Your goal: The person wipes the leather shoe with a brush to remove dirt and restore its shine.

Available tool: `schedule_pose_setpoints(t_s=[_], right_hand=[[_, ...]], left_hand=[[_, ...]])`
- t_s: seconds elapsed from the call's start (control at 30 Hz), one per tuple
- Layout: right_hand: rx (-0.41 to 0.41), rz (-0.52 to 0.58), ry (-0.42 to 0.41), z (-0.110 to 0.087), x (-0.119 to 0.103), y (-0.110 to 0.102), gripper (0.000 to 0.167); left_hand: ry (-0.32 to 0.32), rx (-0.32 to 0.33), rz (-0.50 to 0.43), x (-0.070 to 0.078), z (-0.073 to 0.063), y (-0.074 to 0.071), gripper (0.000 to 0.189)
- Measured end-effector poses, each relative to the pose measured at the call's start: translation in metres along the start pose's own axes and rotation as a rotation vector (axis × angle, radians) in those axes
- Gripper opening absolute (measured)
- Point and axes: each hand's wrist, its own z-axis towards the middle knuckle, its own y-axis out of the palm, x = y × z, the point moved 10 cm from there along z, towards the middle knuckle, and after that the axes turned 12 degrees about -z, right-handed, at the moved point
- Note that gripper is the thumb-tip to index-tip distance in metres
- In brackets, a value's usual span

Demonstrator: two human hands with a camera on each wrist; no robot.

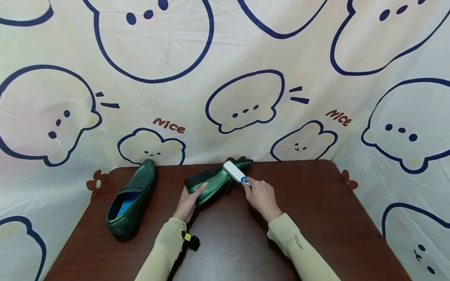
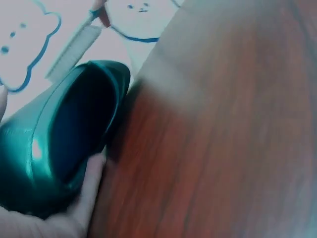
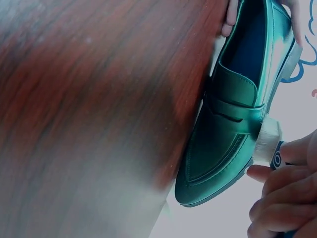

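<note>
A green loafer lies tipped on its side near the table's back edge, its dark sole facing up and left. My left hand grips it around the heel; in the left wrist view the thumb and fingers hold the loafer's heel end. A white brush is in my right hand, fingers curled around the handle. The right wrist view has the brush's pale bristles against the loafer's side, just above the sole, beside the strap.
A second green loafer with a blue insole stands upright at the table's left. The brown wooden table meets a cloth backdrop printed with cartoon faces. A small black device is strapped at the left wrist.
</note>
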Motion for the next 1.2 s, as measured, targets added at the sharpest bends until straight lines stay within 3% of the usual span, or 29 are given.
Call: schedule_pose_setpoints(t_s=[0.17, 0.37, 0.53, 0.67, 0.87, 1.2], right_hand=[[-0.018, 0.033, -0.009, -0.001, -0.004, 0.0, 0.03], [-0.084, 0.166, -0.026, -0.001, -0.023, 0.007, 0.029], [-0.068, 0.11, -0.103, 0.0, -0.046, 0.006, 0.023], [-0.039, 0.036, -0.11, 0.003, -0.051, 0.004, 0.022], [-0.014, -0.025, -0.089, 0.002, -0.038, 0.001, 0.026], [0.059, -0.066, 0.072, 0.007, 0.014, -0.008, 0.032]], left_hand=[[0.036, 0.124, 0.194, 0.006, -0.004, -0.007, 0.118], [-0.024, 0.164, 0.119, -0.002, -0.008, -0.017, 0.097], [-0.007, 0.178, 0.113, -0.003, -0.01, -0.019, 0.083], [-0.002, 0.186, 0.124, -0.001, -0.011, -0.02, 0.081], [0.005, 0.166, 0.163, 0.001, -0.011, -0.021, 0.081], [0.022, 0.165, 0.168, 0.001, -0.012, -0.022, 0.079]])
